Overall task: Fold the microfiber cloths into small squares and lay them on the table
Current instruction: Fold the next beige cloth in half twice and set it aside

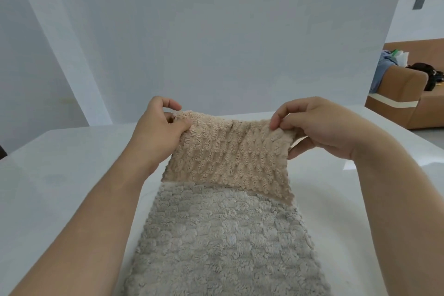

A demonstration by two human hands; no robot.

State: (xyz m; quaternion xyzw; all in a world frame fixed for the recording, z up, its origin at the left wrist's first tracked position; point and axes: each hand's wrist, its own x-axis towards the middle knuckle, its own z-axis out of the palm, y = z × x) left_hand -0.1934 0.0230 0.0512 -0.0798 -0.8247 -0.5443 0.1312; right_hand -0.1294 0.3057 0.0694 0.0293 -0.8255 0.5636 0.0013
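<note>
On our left the white table [60, 163] lies bare from its far rim down to our left forearm, and a pale wall [216, 31] rises just behind that far rim, closing off the room ahead. Our left hand [157, 132] is raised above the table, its thumb and first finger pinched shut on the upper left corner of the beige cloth [228, 154]; the other fingers curl loosely above it.

The beige cloth hangs between our two hands, its top edge pulled nearly straight with small ripples near each pinch. Its left side edge drops down along our left wrist, and its bottom edge slants slightly, lower toward the right. That bottom edge overlaps the far end of the grey cloth [225, 243], which lies flat on the table and runs toward us to the bottom of the view. We cannot tell whether the two cloths touch there.

Our right hand [319, 127] grips the upper right corner of the beige cloth, thumb and fingertips closed on it, with the lower fingers behind its right side edge. Beyond our right arm the table shows bare, and past its far right corner stands a brown sofa [408, 94], well apart.
</note>
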